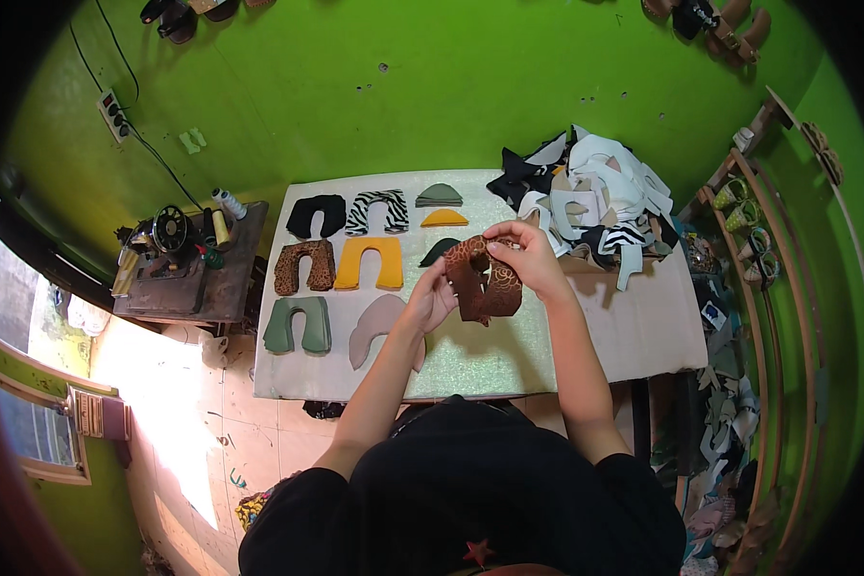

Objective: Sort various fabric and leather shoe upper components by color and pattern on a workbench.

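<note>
Above the table I hold brown patterned U-shaped material [504,298], bent so that its ends hang down, with a dark gap in its middle. My right hand [530,254] pinches its upper right edge between thumb and fingers. My left hand [434,296] grips its left edge; part of its fingers is hidden behind the material. Left of it lie U-shaped stacks: black [302,217], zebra-striped [360,216], leopard-spotted [290,268], yellow [353,266], green [286,326] and pale pink [363,331]. Half-round pieces in green [440,196], yellow [444,218] and black [437,252] lie nearer my hands.
A heap of white, black and brown offcuts [610,187] covers the back right of the pale table [634,326]. A sewing machine [168,230] with thread spools stands on a wooden stand [216,274] at left. A wooden rack [763,355] with sandals leans at right.
</note>
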The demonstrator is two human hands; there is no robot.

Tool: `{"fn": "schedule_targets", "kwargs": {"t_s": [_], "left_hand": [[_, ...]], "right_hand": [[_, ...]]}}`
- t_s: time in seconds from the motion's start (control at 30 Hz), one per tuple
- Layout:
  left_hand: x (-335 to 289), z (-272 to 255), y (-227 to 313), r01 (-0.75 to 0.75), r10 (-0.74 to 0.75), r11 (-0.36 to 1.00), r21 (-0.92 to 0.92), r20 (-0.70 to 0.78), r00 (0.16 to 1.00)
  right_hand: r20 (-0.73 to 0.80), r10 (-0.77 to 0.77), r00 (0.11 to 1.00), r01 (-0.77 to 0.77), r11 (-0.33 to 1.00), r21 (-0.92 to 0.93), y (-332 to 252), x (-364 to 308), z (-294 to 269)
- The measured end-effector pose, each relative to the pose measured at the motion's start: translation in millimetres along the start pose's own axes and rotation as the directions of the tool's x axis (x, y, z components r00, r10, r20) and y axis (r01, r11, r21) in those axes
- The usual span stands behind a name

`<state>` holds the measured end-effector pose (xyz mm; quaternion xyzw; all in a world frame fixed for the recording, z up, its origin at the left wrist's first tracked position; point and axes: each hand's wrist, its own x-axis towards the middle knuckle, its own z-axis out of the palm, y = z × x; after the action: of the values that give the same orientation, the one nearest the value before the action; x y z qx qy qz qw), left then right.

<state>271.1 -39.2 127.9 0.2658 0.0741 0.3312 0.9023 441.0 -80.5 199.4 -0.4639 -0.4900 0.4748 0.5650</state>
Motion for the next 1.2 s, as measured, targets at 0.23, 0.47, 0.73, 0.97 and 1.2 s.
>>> {"fn": "schedule_targets", "kwargs": {"t_s": [0.23, 0.47, 0.73, 0.97, 1.2], "left_hand": [[-7, -1, 9, -0.034, 0.073, 0.954, 0.299, -0.122, 0.990], [-5, 16, 18, -0.044, 0.069, 0.943, 0.331, -0.066, 0.995], [-8, 16, 24, 0.050, -0.059, 0.967, 0.250, 0.026, 0.998], [-17, 11, 40, 0.132, -0.114, 0.931, 0.341, -0.073, 0.991], [-27, -6, 55, 0.057, -0.056, 0.998, -0.031, 0.041, 0.998]], "right_hand": [[-0.104, 0.038, 0.994, -0.058, 0.980, -0.188, 25, -13, -14], [-0.029, 0.268, 0.963, -0.268, 0.963, -0.016, 71, -22, -27], [0.118, 0.339, 0.933, -0.351, 0.931, 0.103, 100, -23, -12], [0.042, 0.277, 0.960, -0.278, 0.921, 0.273, 96, -19, 5], [0.218, 0.209, 0.953, -0.289, 0.838, 0.462, 82, -15, 39]]}}
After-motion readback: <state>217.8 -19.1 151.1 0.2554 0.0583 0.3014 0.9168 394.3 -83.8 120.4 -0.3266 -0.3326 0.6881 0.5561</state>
